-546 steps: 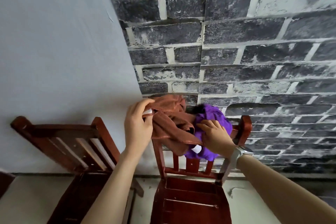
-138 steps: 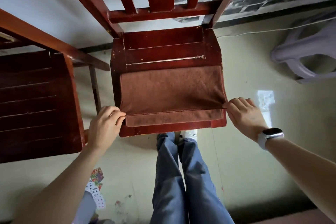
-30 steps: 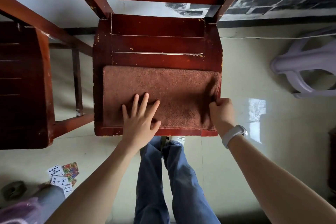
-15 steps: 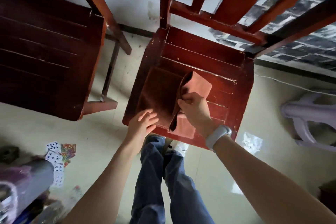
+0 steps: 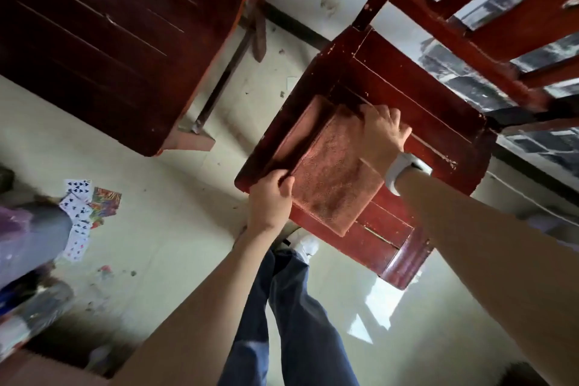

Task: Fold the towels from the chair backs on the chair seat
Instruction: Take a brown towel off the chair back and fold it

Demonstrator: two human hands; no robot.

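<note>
Lying folded, towel (image 5: 332, 178) runs diagonally across seat (image 5: 438, 122).

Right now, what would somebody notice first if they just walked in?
Probably the brown towel, folded on the red chair seat, with the left hand gripping its near corner and the right hand on its far edge. Next, the playing cards scattered on the floor at left.
</note>
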